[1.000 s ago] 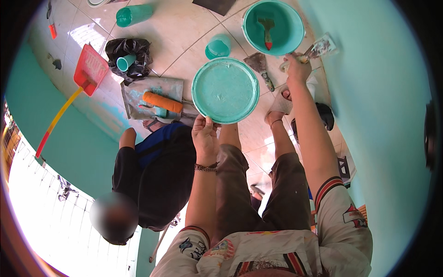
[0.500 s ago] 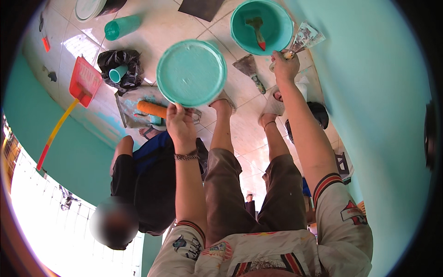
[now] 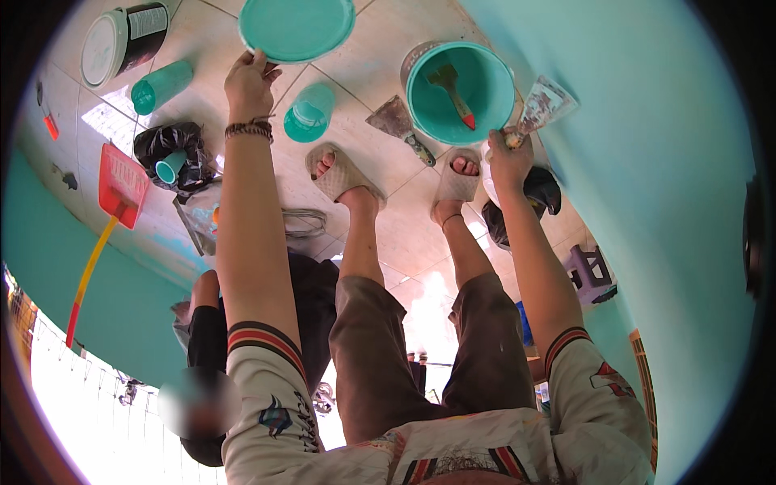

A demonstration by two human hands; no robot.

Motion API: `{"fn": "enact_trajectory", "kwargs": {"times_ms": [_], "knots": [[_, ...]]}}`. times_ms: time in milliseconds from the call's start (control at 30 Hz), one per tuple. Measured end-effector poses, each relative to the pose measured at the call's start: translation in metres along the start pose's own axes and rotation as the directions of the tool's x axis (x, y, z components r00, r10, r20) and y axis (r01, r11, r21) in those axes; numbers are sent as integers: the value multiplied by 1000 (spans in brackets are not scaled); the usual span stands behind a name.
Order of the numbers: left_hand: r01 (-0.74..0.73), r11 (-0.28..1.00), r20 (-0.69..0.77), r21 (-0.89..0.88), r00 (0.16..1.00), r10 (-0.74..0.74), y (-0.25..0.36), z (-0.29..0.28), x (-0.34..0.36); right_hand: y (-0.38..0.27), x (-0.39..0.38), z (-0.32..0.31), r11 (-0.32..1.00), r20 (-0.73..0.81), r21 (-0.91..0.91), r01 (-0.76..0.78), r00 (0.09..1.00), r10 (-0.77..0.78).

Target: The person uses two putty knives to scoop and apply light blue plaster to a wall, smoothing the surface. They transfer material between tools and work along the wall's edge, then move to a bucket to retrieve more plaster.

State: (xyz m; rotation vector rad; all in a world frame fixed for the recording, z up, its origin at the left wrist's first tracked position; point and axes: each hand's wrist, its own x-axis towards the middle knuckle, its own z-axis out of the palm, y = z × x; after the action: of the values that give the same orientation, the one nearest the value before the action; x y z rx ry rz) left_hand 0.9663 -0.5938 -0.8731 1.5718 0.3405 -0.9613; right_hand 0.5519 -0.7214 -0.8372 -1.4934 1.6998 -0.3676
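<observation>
My left hand [image 3: 250,87] grips the edge of a round turquoise bucket lid [image 3: 297,31], stretched out over the floor. In my right hand [image 3: 511,160] is the handle of a putty knife [image 3: 548,105], its wide blade smeared with paint and pointing up toward the wall. Just beyond that hand stands a bucket [image 3: 427,109], turquoise inside, with a paintbrush [image 3: 453,95] leaning in it, red handle tip toward me. A second putty knife [image 3: 392,121] lies on the tiles left of the bucket. Between the lid and my foot is a turquoise container [image 3: 309,113].
At the far left are a lidded paint pail [image 3: 139,36] and a turquoise cylinder [image 3: 162,86]. A black plastic bag [image 3: 192,144] holds a cup [image 3: 170,167]. A red dustpan [image 3: 123,184] stands left. Another person [image 3: 311,295] is close on my left; a painted wall [image 3: 671,202] runs along my right.
My left hand has carried the lid up and to the left, uncovering the turquoise container. The view has shifted, and my left arm now mostly hides the orange roller. The right hand still holds the putty knife.
</observation>
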Motion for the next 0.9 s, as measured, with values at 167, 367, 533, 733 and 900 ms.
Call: {"fn": "enact_trajectory", "kwargs": {"times_ms": [167, 367, 533, 733, 900], "knots": [[61, 936, 138, 348, 984, -115, -8, 34, 41, 13, -4, -12, 990, 4, -115, 85, 996, -85], [124, 889, 251, 441, 934, -255, -47, 48, 79, 27, -6, -15, 999, 0, 3, 46, 999, -46], [120, 826, 123, 550, 967, -222, -55, 64, 67, 25, -9, -18, 998, 7, 49, 34, 999, -34], [-335, 529, 45, 780, 872, 487, -47, 34, 5, 22, -23, -30, 959, -7, -283, -11, 1000, 9], [-235, 705, 164, 669, 972, 169, -41, 46, -152, -65, -57, -20, 940, 250, 127, -317, 927, 279]]}}
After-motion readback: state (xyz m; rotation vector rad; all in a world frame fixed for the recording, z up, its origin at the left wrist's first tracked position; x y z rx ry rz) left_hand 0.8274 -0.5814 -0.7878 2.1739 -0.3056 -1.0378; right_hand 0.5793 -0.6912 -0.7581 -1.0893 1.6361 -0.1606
